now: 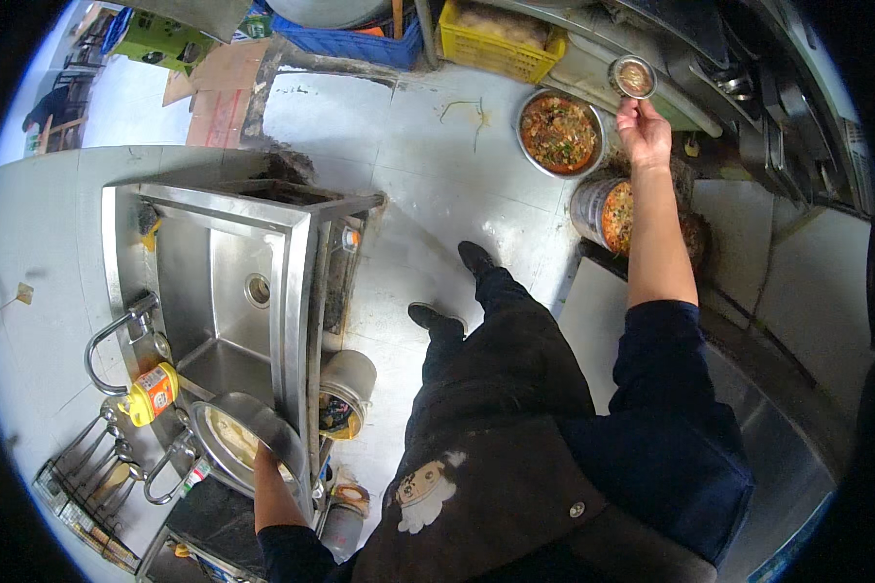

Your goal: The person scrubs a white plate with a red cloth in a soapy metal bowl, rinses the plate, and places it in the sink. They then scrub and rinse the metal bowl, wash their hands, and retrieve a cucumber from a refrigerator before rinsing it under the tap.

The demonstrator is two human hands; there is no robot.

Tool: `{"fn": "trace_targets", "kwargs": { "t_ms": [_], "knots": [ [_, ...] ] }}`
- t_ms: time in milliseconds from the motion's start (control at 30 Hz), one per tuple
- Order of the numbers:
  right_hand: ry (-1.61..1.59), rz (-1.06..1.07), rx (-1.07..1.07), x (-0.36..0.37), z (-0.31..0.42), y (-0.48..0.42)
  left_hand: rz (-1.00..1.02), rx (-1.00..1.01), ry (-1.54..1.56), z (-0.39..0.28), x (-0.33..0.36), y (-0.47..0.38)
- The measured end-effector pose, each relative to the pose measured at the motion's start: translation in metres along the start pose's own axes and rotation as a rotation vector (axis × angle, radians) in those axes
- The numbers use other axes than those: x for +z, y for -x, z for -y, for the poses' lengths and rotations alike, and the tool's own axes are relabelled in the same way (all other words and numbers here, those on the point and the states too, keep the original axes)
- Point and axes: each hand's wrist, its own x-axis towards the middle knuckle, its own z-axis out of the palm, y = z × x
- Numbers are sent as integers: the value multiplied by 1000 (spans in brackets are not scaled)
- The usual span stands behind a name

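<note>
My right hand [643,132] is stretched out at the upper right and grips a small round metal bowl [634,77] by its near edge. Something pale brown lies inside that bowl. Close beside it on the floor stands a metal basin [523,146] of chopped food in reddish sauce. My left hand [268,460] reaches into a deep steel basin [281,423] with pale, creamy contents at the sink's near end. Its fingers are hidden in there, so their grip cannot be made out.
A steel sink [292,255] with a curved faucet [96,350] runs along the left. A bucket of food [590,211] stands below my right forearm. Beside the sink is a waste bucket [350,372]. Yellow [507,55] and blue [386,49] crates line the far side.
</note>
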Motion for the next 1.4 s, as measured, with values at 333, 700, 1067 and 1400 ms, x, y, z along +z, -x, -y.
{"fn": "trace_targets", "kwargs": {
  "t_ms": [333,700,1067,1400],
  "knots": [
    [562,-214,-148,21,-12,-12,-83,387,-291,-4,48,15],
    [1449,1049,613,163,-466,253,-468,227,-914,-20,95,62],
    [2478,1837,95,18,-766,331,-1034,632,-214,12,34,153],
    [2321,1816,162,-37,-783,326,-1212,391,358,92,1,139]
  ]
}}
